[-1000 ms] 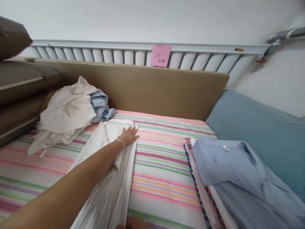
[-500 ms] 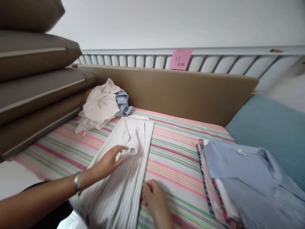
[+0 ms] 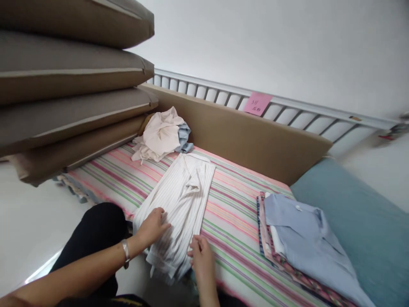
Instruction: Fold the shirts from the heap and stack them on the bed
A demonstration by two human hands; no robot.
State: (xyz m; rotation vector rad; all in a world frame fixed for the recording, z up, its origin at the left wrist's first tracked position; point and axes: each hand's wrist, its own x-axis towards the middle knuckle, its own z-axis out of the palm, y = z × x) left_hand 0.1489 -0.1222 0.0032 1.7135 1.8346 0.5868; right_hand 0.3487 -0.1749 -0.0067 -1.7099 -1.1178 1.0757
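Note:
A white shirt with thin dark stripes lies lengthwise on the striped bedsheet, its cuff folded over the upper part and its lower end hanging over the bed's front edge. My left hand, wearing a bracelet, is over the shirt's lower left part, with thumb and fingers apart. At the lower right edge of the same shirt, the curled fingers of my right hand pinch the cloth; the fingertips are partly hidden.
Crumpled white clothes and a light blue garment lie at the back left beside stacked brown cushions. Folded clothes topped by a blue shirt sit right, near a blue-green surface. A brown board stands behind.
My left hand has come back from the shirt's top, past the cuff, to its lower part. My right hand has come into view at the edge. The view has swung left and down.

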